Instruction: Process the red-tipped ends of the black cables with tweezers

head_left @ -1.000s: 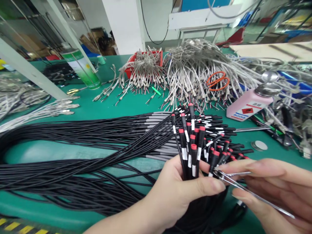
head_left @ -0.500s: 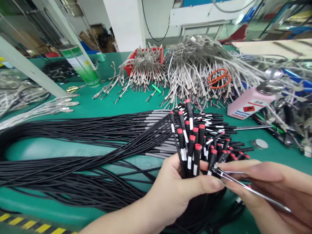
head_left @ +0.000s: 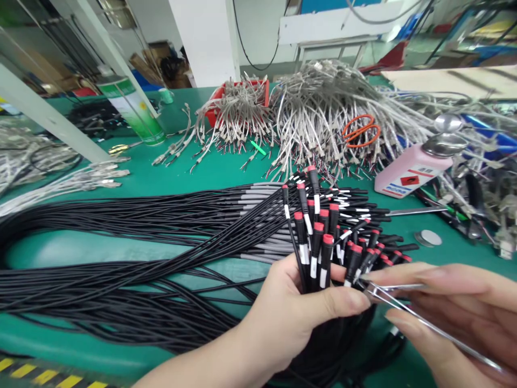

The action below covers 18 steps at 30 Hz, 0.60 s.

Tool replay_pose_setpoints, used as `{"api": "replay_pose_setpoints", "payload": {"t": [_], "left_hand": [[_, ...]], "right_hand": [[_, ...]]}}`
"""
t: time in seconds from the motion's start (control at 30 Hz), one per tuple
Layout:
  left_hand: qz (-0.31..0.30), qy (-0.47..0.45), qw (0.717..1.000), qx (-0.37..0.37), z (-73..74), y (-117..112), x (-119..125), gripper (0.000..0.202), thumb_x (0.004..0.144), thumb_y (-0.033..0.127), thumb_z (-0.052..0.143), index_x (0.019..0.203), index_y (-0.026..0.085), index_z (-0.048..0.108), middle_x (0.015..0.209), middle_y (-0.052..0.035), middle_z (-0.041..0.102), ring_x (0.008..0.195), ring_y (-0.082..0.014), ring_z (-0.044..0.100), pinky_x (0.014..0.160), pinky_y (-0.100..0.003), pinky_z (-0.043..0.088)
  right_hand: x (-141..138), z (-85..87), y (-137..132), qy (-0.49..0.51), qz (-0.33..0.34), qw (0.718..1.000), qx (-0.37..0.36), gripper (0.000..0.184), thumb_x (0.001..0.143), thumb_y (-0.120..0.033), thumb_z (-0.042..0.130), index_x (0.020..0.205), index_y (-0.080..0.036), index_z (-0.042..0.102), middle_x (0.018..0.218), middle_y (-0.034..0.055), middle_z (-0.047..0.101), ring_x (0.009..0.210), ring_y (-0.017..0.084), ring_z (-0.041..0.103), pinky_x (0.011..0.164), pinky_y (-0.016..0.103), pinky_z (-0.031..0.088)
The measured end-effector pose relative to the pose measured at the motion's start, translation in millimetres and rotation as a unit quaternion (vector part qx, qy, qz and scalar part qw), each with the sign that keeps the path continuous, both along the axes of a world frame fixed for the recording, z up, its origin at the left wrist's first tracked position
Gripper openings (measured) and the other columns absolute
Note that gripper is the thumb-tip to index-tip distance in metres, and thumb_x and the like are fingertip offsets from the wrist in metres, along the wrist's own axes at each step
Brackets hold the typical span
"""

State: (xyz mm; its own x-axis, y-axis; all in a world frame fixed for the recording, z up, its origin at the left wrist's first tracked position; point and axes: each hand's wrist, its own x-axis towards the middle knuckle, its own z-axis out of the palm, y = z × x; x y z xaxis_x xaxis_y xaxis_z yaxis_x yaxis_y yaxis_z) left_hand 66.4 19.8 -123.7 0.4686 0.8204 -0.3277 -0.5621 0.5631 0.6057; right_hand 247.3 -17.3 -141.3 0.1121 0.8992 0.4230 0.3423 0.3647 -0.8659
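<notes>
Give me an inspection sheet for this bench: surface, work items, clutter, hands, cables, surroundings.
Surface: green bench mat, yellow-black hazard tape at the near edge.
Work items: black red-tipped cable ends; metal tweezers.
Clutter: pink bottle, orange scissors, green spray can, red bin.
Hands: left hand grips the cable ends; right hand holds the tweezers, tips at the bunch.
Cables: black cable bundle lies across the mat; grey cable piles behind.
Surroundings: white pillar, blurred workshop beyond.
</notes>
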Motion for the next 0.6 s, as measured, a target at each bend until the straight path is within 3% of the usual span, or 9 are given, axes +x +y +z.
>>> {"api": "replay_pose_setpoints", "payload": {"t": [0.27,0.5,0.6], "left_hand": [[0.003,-0.001,1.0,-0.009,1.8,1.4,-0.6,0.027,0.055,0.01,0.091,0.074,0.018,0.073,0.07,0.0058,0.068,0.067,-0.0089,0.058,0.076,-0.023,0.045],[0.012,0.023,0.999,-0.022,0.4,1.4,-0.2,0.032,0.049,0.013,0.094,0.072,0.017,0.073,0.069,0.0044,0.067,0.067,-0.0112,0.058,0.074,-0.025,0.046],[0.011,0.008,1.0,-0.012,-1.1,1.4,0.3,0.028,0.052,0.011,0.092,0.072,0.018,0.074,0.069,0.0046,0.068,0.067,-0.0103,0.058,0.074,-0.024,0.046]], "right_hand": [[0.5,0.3,0.9,0.001,0.041,0.999,-0.004,0.049,0.071,-0.013,0.077,0.112,-0.035,0.061,0.095,-0.0009,0.079,0.072,0.024,0.078,0.072,0.026,0.067],[-2.5,0.6,4.1,-0.019,0.016,1.0,-0.009,0.045,0.07,-0.019,0.079,0.109,-0.034,0.064,0.095,0.0011,0.079,0.068,0.025,0.077,0.07,0.028,0.068],[-3.6,0.8,5.2,-0.036,0.0,0.999,-0.016,0.043,0.068,-0.023,0.081,0.106,-0.036,0.067,0.09,0.0005,0.079,0.065,0.025,0.076,0.071,0.031,0.068]]}}
